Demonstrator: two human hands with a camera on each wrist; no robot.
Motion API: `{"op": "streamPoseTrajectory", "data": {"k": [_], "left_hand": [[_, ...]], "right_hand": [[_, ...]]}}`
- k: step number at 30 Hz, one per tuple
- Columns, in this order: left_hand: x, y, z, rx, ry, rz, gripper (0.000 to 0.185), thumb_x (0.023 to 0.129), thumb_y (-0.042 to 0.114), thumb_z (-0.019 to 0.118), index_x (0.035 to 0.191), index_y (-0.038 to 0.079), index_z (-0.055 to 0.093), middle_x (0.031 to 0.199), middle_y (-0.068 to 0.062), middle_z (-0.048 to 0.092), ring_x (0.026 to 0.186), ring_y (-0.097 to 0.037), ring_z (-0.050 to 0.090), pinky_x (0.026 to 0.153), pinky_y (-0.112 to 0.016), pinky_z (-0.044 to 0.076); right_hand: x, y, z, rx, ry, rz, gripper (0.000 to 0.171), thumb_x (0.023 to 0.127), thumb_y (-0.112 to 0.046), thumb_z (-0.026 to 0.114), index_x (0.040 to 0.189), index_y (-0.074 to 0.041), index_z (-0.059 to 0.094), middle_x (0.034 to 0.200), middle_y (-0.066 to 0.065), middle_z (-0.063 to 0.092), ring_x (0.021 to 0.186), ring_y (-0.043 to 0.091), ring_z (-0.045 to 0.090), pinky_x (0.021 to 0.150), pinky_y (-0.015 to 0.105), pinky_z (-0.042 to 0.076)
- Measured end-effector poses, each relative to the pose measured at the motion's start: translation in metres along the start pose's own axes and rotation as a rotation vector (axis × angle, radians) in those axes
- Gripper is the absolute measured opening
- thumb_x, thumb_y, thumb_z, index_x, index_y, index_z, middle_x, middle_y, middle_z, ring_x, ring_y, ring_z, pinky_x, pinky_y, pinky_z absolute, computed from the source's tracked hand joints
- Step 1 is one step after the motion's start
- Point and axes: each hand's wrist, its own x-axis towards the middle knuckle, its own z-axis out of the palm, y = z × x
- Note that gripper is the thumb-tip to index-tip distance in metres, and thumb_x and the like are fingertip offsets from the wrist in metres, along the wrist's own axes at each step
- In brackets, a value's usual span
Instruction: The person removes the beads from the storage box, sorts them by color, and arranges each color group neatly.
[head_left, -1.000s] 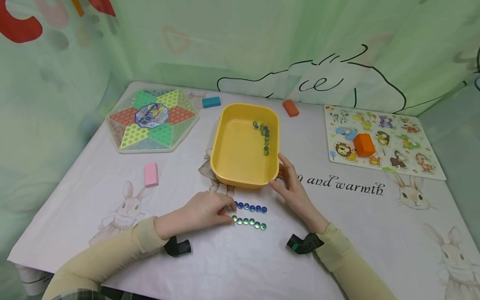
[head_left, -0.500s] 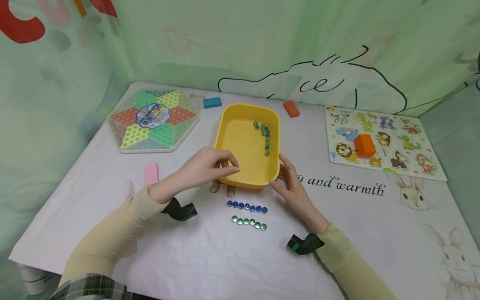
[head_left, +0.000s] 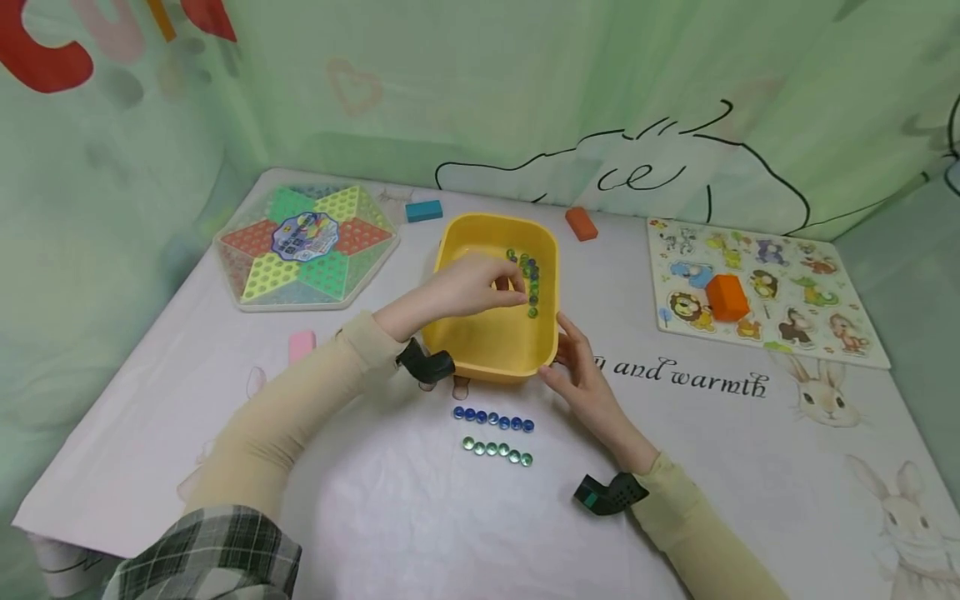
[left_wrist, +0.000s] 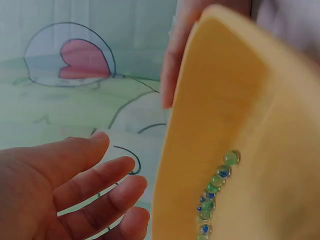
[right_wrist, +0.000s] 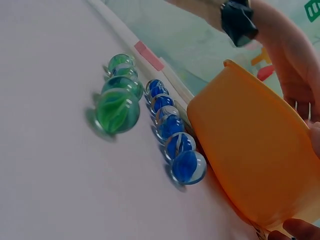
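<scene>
the worktop (head_left: 375, 500) carried a yellow tray (head_left: 480, 342) at centre. the left hand (head_left: 468, 292) hung inside the tray just beside a line of marbles (head_left: 529, 279) along its right wall, fingers (left_wrist: 100, 187) loosely spread and holding nothing. the right hand (head_left: 588, 375) rested against the tray's near right corner, fingers relaxed. a blue row (head_left: 492, 418) and a green row (head_left: 497, 450) of marbles lay just in front of the tray.
</scene>
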Motion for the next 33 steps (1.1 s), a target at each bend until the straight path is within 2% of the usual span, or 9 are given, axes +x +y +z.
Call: {"op": "streamPoseTrajectory", "data": {"k": [6, 12, 18, 23, 33], "left_hand": [[0.030, -0.008, 0.007, 0.007, 0.036, -0.045, 0.017, 0.092, 0.025, 0.056, 0.100, 0.014, 0.066, 0.095, -0.001, 0.064, 0.081, -0.014, 0.053, 0.070, -0.024, 0.043], [0.048, -0.012, 0.016, 0.050, -0.003, -0.065, 0.013, 0.091, 0.023, 0.057, 0.099, 0.015, 0.065, 0.098, 0.000, 0.064, 0.086, -0.014, 0.054, 0.075, -0.026, 0.045], [0.058, -0.009, 0.024, 0.182, -0.099, -0.043, 0.014, 0.090, 0.021, 0.059, 0.101, 0.015, 0.066, 0.101, 0.000, 0.062, 0.090, -0.015, 0.053, 0.079, -0.027, 0.044], [0.063, -0.009, 0.033, 0.258, -0.187, -0.092, 0.017, 0.088, 0.023, 0.062, 0.105, 0.019, 0.065, 0.107, 0.001, 0.061, 0.094, -0.015, 0.053, 0.082, -0.029, 0.045], [0.066, -0.012, 0.045, 0.333, -0.213, -0.086, 0.024, 0.086, 0.026, 0.064, 0.109, 0.020, 0.065, 0.112, 0.002, 0.061, 0.100, -0.013, 0.053, 0.086, -0.031, 0.045]], "right_hand": [[0.000, 0.001, 0.001, -0.001, -0.001, -0.007, 0.072, 0.093, -0.018, 0.054, 0.147, -0.034, 0.009, 0.143, 0.017, 0.034, 0.127, 0.034, 0.038, 0.106, 0.057, 0.021], [-0.001, 0.002, 0.003, 0.000, -0.002, -0.009, 0.072, 0.093, -0.018, 0.054, 0.147, -0.034, 0.009, 0.143, 0.017, 0.034, 0.127, 0.034, 0.038, 0.107, 0.057, 0.020], [-0.002, 0.001, 0.002, -0.014, 0.005, -0.020, 0.072, 0.092, -0.018, 0.054, 0.147, -0.034, 0.010, 0.143, 0.017, 0.035, 0.127, 0.034, 0.039, 0.107, 0.057, 0.021], [-0.002, 0.000, 0.001, -0.019, 0.004, -0.020, 0.072, 0.092, -0.019, 0.054, 0.147, -0.035, 0.010, 0.144, 0.017, 0.033, 0.128, 0.035, 0.038, 0.107, 0.057, 0.020], [0.000, 0.002, -0.001, -0.021, 0.004, -0.035, 0.072, 0.092, -0.018, 0.055, 0.147, -0.034, 0.011, 0.143, 0.017, 0.034, 0.127, 0.035, 0.039, 0.106, 0.056, 0.022]]}}
